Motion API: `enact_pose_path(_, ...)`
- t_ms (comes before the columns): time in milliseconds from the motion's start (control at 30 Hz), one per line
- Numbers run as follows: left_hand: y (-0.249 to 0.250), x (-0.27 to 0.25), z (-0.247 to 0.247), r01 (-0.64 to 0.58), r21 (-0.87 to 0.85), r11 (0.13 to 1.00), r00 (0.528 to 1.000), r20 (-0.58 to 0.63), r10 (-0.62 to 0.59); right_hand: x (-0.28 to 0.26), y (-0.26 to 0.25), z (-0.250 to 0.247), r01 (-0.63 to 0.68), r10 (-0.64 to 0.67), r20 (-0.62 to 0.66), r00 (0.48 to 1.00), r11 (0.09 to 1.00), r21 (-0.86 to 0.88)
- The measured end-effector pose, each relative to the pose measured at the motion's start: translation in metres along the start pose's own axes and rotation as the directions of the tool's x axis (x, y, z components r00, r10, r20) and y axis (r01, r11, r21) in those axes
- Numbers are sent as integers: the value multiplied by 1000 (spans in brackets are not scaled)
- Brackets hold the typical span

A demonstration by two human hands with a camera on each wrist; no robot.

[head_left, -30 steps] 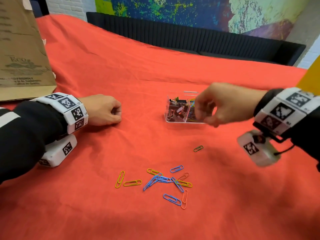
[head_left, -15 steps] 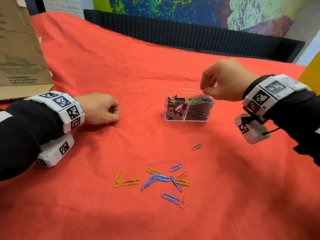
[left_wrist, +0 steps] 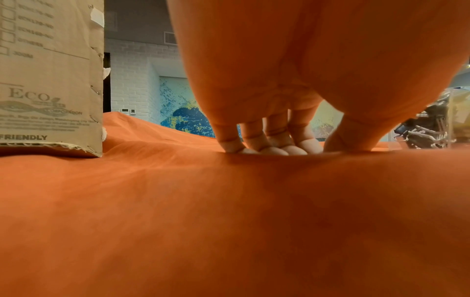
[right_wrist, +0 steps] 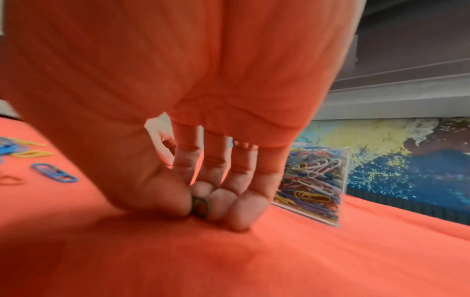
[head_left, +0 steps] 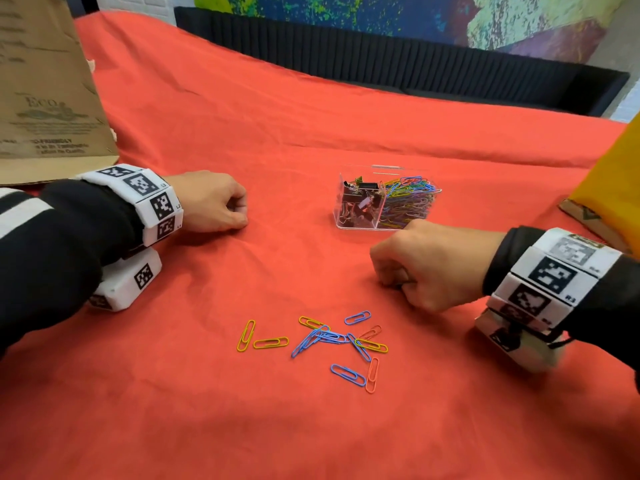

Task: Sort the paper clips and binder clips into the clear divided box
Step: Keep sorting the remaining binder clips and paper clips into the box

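Right hand [right_wrist: 203,191] pinching green paper clip [right_wrist: 199,206] near box [head_left: 388,199], left hand [head_left: 211,202] curled empty.

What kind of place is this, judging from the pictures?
Probably an indoor lounge or office common room: a table under a red cloth, a dark sofa behind it, and a colourful painted mural beside a white brick wall.

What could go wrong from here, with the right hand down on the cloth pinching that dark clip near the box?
1. The right hand pinches only the end of the dark paper clip between thumb and fingertip; that grip may slip on lifting.
2. The paper clip side of the clear box is heaped to the rim, so another clip might slide off.
3. The loose clips overlap, so one pick may drag others.
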State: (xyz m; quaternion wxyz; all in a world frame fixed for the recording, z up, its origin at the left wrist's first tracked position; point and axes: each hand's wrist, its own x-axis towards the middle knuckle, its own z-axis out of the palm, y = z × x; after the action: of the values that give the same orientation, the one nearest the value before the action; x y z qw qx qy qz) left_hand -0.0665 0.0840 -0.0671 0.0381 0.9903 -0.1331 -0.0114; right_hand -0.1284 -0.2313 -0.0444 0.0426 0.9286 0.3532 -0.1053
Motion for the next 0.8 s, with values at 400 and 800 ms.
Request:
enact_pose_path(400,-2,2,2,-3,-14,1000,1000,-4,3,-27,-63,-7,198,-201,13,980,973,115)
enact_pose_path(800,-3,2,0,-8,0,1000,1000,-7,8,-33,-78,0,254,-255,13,967,967,37)
